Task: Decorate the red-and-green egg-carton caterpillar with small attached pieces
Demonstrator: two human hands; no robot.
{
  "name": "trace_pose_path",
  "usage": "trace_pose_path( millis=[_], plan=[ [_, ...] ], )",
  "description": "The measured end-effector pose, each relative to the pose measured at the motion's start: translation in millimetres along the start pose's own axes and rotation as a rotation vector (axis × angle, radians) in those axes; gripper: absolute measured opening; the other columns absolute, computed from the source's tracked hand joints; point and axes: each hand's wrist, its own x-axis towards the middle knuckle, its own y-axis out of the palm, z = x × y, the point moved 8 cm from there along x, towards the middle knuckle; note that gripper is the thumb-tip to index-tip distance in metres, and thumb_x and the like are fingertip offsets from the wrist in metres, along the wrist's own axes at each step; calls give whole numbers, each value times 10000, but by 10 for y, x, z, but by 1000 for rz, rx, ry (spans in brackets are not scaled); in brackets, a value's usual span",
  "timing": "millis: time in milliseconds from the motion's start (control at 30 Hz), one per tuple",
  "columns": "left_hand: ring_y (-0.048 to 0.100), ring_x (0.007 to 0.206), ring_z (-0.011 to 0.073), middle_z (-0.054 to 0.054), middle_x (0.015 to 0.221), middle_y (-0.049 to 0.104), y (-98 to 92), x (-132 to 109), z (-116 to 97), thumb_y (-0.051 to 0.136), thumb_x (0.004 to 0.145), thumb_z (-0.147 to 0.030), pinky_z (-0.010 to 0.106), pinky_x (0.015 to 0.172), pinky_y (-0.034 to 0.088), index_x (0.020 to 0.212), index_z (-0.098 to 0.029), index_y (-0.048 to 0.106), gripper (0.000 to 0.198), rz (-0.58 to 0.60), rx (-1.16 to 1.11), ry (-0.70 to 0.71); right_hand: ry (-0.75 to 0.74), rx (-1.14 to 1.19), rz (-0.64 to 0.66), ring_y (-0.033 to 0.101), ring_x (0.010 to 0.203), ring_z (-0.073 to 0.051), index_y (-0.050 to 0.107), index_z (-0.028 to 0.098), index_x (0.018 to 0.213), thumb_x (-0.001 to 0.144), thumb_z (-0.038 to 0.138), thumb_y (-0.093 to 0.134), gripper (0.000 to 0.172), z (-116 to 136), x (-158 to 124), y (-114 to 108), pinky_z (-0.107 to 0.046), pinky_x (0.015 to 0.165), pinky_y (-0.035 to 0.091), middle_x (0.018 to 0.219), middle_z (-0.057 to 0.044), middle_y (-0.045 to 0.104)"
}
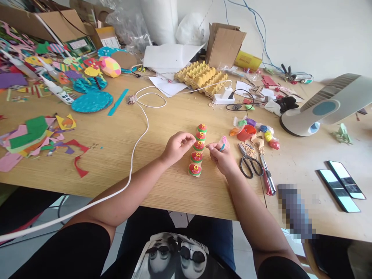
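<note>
Your row of five red-topped pieces (pixel 198 146) stands on the table (pixel 162 190) between your hands, and bare wood lies between it and the front edge. To the left of your left hand (pixel 178 148), the wood is open as far as the white cable (pixel 148 123). At right the room is narrower: one pair of scissors (pixel 247 156) and one knife (pixel 269 180) lie near your right hand (pixel 223 158). Farther right are two phones (pixel 338 190); beyond the scissors is one red cup (pixel 246 133). Your left thumb and forefinger are close together beside the middle piece; I cannot tell whether they pinch anything. Your right fingers are curled, holding a blue-green piece (pixel 222 147), which is mostly hidden. One pixelated thing (pixel 295 211) at the front edge cannot be recognised.
</note>
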Motion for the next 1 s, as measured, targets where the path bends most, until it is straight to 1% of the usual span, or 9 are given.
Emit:
trace_pose_path(
  millis=[100, 200, 333, 433, 533, 667, 733, 800, 1000],
  plan=[
    [624, 781, 145, 30, 872, 704, 16, 2, 14, 693, 899, -390, 276, 728, 497, 861, -188, 676, 207, 17, -16, -32, -3, 9, -32, 262, 458, -61, 616, 199, 759, 619, 572, 886, 481, -21, 16, -38, -261, 465, 135, 513, 87, 385],
    [623, 773, 146, 27, 854, 703, 21, 1, 13, 714, 882, -396, 279, 723, 495, 837, -189, 679, 214, 24, -20, -44, -44, 16, -50, 281, 463, -57, 560, 202, 692, 615, 542, 905, 491, 2, 20, -59, -252, 462, 160, 524, 84, 389],
    [628, 786, 147, 32, 868, 707, 20, 1, 10, 669, 917, -408, 278, 734, 497, 866, -190, 689, 225, 23, -11, -32, -62, 58, -49, 275, 467, -56, 476, 209, 675, 670, 572, 868, 535, 31, 11, -62, -241, 460, 163, 535, 89, 340],
    [609, 739, 139, 25, 833, 689, 9, 0, 29, 638, 934, -430, 271, 705, 491, 851, -188, 670, 258, 13, 3, -35, -46, 118, -22, 239, 468, -59, 418, 211, 650, 751, 599, 793, 549, 37, 9, -44, -249, 455, 132, 540, 82, 314],
    [608, 716, 138, 22, 815, 685, 8, -2, 66, 615, 946, -445, 269, 693, 494, 844, -187, 662, 281, 15, 3, -64, -28, 125, 11, 220, 463, -66, 431, 212, 644, 807, 622, 718, 526, 34, 14, -19, -257, 450, 122, 523, 77, 301],
    [680, 885, 175, 52, 936, 739, 27, -3, 100, 588, 965, -448, 295, 829, 529, 925, -191, 690, 280, 28, -31, -78, -18, 101, 32, 215, 474, -70, 534, 210, 749, 780, 638, 737, 475, 18, 16, 6, -255, 456, 128, 544, 82, 308],
    [690, 931, 183, 58, 968, 745, 36, 0, 125, 577, 973, -450, 301, 859, 530, 946, -193, 691, 283, 36, -42, -88, -16, 71, 39, 214, 482, -73, 557, 211, 791, 769, 649, 742, 476, 11, 13, 17, -257, 465, 131, 557, 84, 305],
    [688, 908, 180, 55, 961, 741, 46, 2, 160, 573, 972, -462, 297, 837, 529, 943, -194, 676, 288, 49, -33, -107, -36, 11, 22, 229, 488, -81, 553, 215, 785, 796, 669, 703, 478, 22, 12, 5, -262, 475, 143, 561, 78, 311],
    [689, 1003, 198, 62, 1068, 749, 131, -10, 228, 526, 990, -493, 316, 891, 514, 989, -212, 628, 299, 150, -26, -154, -202, -387, -157, 344, 581, -132, 525, 221, 685, 943, 617, 529, 473, 140, 26, -136, -289, 540, 261, 630, 12, 437]
  ],
)
